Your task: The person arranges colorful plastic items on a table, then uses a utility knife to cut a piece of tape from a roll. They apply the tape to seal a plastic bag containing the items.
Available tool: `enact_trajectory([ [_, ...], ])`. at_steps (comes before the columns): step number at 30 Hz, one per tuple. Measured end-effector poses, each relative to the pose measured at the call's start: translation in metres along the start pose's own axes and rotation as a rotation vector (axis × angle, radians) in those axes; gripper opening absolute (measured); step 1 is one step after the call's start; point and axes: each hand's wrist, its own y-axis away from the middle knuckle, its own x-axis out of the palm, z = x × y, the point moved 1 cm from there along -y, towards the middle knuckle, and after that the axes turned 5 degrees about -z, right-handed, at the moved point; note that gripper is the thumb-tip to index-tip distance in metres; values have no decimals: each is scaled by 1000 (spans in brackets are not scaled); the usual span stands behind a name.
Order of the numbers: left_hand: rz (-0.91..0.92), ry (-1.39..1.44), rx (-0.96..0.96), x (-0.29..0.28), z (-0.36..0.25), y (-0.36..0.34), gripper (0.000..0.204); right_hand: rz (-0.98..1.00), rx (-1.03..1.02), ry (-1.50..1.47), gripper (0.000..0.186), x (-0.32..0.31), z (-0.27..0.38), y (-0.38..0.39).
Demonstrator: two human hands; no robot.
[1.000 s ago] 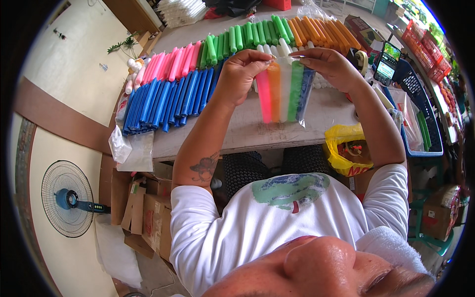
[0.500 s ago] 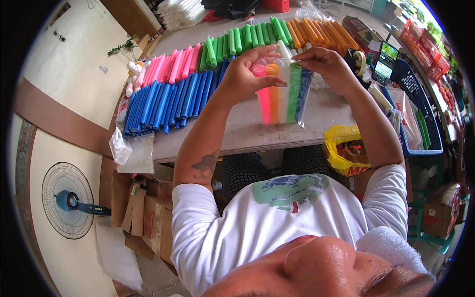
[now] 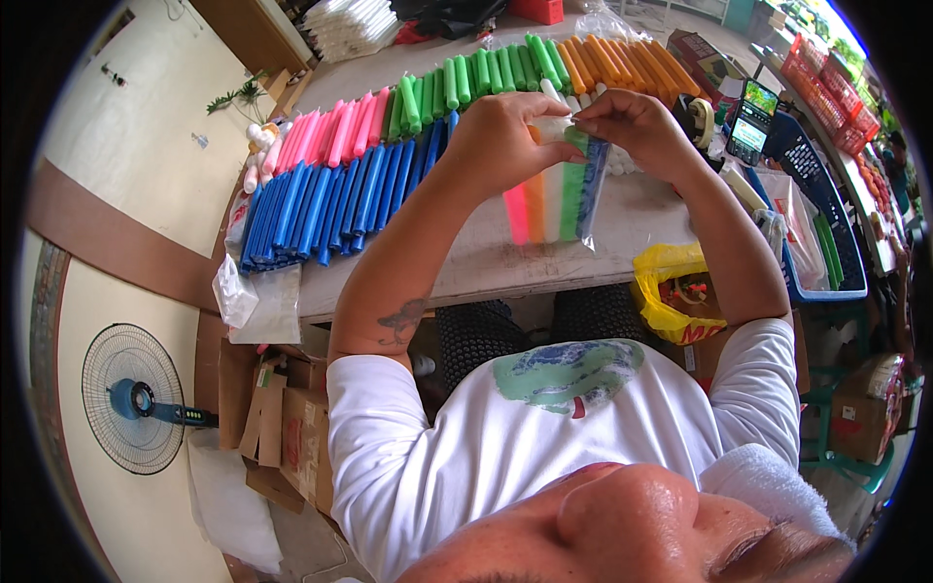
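A clear plastic bag (image 3: 589, 236) holds pink, orange, white, green and blue candles side by side, hanging upright over the near side of the table. My left hand (image 3: 505, 141) is closed on the bag's upper left part, its thumb laid across the front and hiding some candle tops. At the upper right corner, my right hand (image 3: 637, 128) pinches the bag's edge between thumb and fingers. Behind my hands lie rows of blue candles (image 3: 326, 209), pink candles (image 3: 335, 136), green candles (image 3: 476, 78) and orange candles (image 3: 632, 63). White candles (image 3: 622, 163) are partly hidden by my right hand.
To the right are a tape dispenser (image 3: 696, 121), a phone (image 3: 752, 124) and a blue basket (image 3: 826, 209) with plastic inside. A yellow bag (image 3: 653, 267) hangs by the table's front edge. Plastic bags (image 3: 277, 306) lie at the left corner; cardboard boxes (image 3: 303, 437) and a fan (image 3: 136, 398) stand below.
My left hand has shifted slightly right and turned over the bag's top, covering more of the pink and orange candles. The right hand has barely moved.
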Motion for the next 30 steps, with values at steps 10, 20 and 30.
enact_trajectory([
  [10,-82,-55,176,5,-4,-1,29,-72,-304,414,13,0,9,7],
  [20,-88,-55,153,9,2,4,25,-34,-343,316,21,0,9,19],
  [30,-35,-32,317,6,11,6,9,-96,-496,291,18,2,-4,20],
])
